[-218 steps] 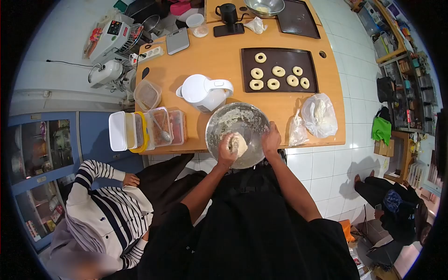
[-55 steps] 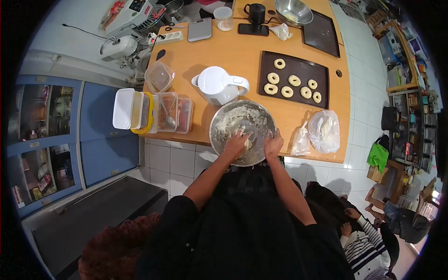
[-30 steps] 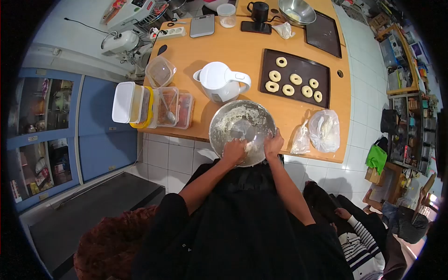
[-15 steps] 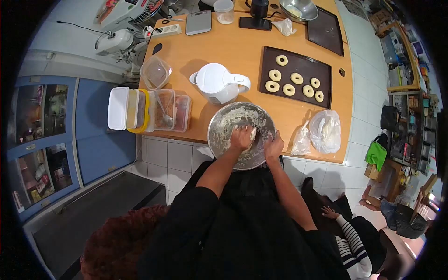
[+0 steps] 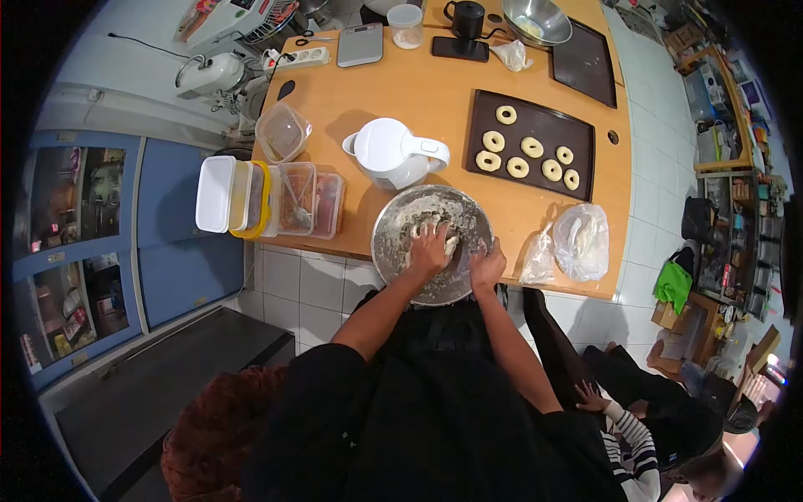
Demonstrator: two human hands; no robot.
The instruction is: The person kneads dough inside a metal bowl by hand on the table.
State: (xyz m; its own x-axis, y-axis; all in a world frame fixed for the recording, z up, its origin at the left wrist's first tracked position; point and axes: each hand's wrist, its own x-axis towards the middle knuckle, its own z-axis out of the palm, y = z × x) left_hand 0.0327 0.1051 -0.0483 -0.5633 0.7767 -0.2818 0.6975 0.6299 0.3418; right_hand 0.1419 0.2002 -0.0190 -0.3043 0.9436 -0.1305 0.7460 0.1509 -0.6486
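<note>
A steel mixing bowl (image 5: 389, 251) stands at the table's front edge, its inner wall smeared with dough. Inside it, my left hand (image 5: 429, 251) lies on pale dough (image 5: 451, 245) with its fingers spread. My right hand (image 5: 488, 267) grips the bowl's right rim, fingers closed round it. A white kettle (image 5: 386, 151) is just behind the bowl. To the right rear, a dark tray (image 5: 535, 128) bears several ring-shaped dough pieces (image 5: 531, 147). Two plastic bags with pale contents, a small one (image 5: 538, 259) and a larger one (image 5: 583, 243), lie right of the bowl.
Stacked plastic containers (image 5: 216, 194) and an open clear container (image 5: 283, 132) are at the left. Farther back are a scale (image 5: 360, 45), a phone (image 5: 460, 48), a black kettle (image 5: 466, 18) and another steel bowl (image 5: 538, 21). A person in a striped sleeve (image 5: 637, 435) sits at lower right.
My left hand has gone from closed on the dough to spread over it inside the bowl. My right hand stays on the rim. The person in stripes has moved from lower left to lower right.
</note>
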